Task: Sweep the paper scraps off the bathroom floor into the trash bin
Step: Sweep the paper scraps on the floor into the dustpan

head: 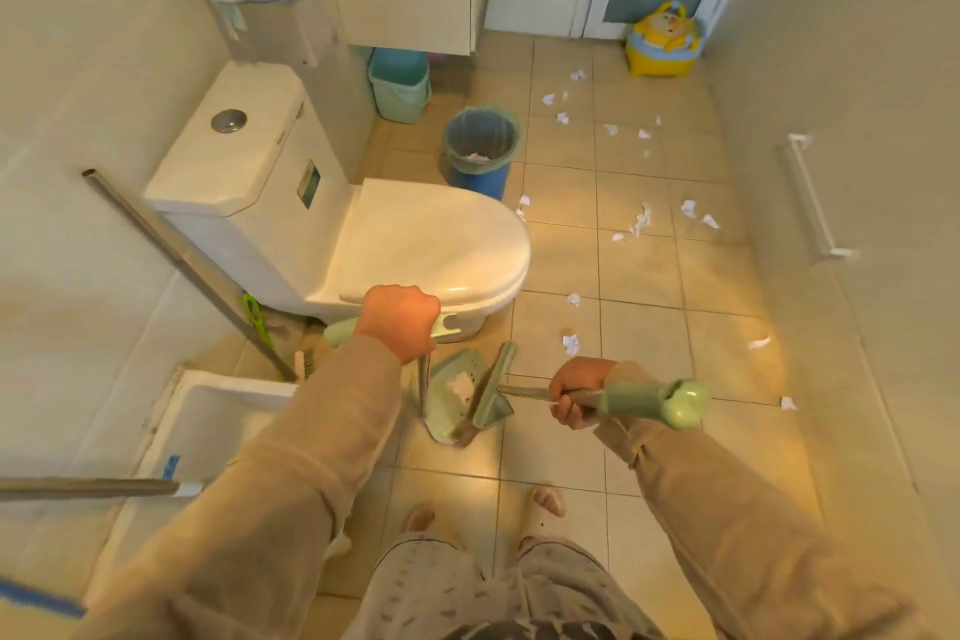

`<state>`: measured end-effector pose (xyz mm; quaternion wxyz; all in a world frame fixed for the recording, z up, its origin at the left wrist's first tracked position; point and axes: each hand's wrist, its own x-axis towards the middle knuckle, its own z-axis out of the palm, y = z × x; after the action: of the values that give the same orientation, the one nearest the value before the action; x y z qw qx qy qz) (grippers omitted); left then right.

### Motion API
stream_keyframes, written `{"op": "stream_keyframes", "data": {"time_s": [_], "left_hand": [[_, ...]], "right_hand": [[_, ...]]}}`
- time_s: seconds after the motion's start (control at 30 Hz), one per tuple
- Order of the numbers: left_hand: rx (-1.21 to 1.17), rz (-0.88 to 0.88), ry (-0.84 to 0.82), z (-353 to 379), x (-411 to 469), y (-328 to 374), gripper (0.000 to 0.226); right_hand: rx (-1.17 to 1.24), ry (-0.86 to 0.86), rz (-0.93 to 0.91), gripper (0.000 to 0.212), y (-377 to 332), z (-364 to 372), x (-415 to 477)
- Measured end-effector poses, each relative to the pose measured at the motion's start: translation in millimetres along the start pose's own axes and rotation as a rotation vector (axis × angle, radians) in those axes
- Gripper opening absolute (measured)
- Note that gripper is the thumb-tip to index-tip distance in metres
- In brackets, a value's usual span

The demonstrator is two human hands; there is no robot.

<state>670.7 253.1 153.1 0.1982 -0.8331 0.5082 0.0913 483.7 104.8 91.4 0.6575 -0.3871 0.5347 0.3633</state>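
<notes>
My right hand (574, 392) is clamped on the broom (613, 400), its long axis near horizontal, green cap pointing right, head resting in the dustpan (444, 392). My left hand (400, 322) grips the dustpan handle. White, crumpled paper scraps (639, 221) lie scattered over the floor (649, 276); the blue trash bin (480, 151) stands beyond the toilet (415, 234).

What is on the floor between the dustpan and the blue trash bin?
In the head view, the toilet's closed seat and bowl front fill most of the stretch between the dustpan and the trash bin; beside it is bare tile.
</notes>
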Motion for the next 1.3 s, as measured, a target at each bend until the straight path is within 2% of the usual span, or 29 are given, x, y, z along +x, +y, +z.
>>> {"op": "stream_keyframes", "data": {"time_s": [0.07,0.17,0.23,0.3,0.37,0.47,0.5,0.57,0.83,0.97,1.07,1.17,1.23,1.3], "left_hand": [[-0.046,-0.007,0.018,1,4,23,0.035],[-0.088,0.005,-0.005,4,6,62,0.031],[-0.107,-0.01,-0.03,6,6,82,0.027],[-0.096,-0.032,-0.029,6,9,94,0.024],[-0.085,-0.045,-0.035,3,14,99,0.021],[-0.083,-0.062,-0.016,-3,26,98,0.023],[-0.077,-0.06,-0.001,-5,30,97,0.025],[-0.062,-0.053,0.021,-10,38,98,0.028],[-0.039,-0.032,0.021,-21,59,110,0.031],[-0.063,-0.052,-0.008,-25,68,118,0.03],[-0.069,-0.075,-0.044,-22,70,123,0.025],[-0.052,-0.07,-0.058,-19,72,125,0.02],[-0.046,-0.063,-0.068,-18,73,127,0.018],[-0.039,-0.059,-0.067,-18,74,127,0.018]], "right_hand": [[-0.028,0.073,0.012,0.03,2,-11,-7],[-0.252,0.273,-0.096,0.034,10,-23,-7],[-0.299,0.219,-0.151,0.035,17,-28,-13],[-0.46,0.187,-0.22,0.031,28,-37,-13],[-0.21,0.128,-0.222,0.025,42,-49,-9],[0.588,-0.046,-0.193,0.03,58,-79,-4],[0.775,-0.104,-0.162,0.034,58,-91,-4],[0.851,-0.143,-0.077,0.039,55,-113,-11],[0.275,0.12,-0.09,0.03,52,-164,-36],[-0.075,0.382,-0.147,0.018,42,-161,-20],[-0.222,0.44,-0.165,0.017,43,-152,0],[-0.452,0.482,-0.065,0.014,54,-138,13],[-0.549,0.475,-0.006,0.033,64,-129,21],[-0.602,0.466,0.012,0.043,72,-122,25]]}}
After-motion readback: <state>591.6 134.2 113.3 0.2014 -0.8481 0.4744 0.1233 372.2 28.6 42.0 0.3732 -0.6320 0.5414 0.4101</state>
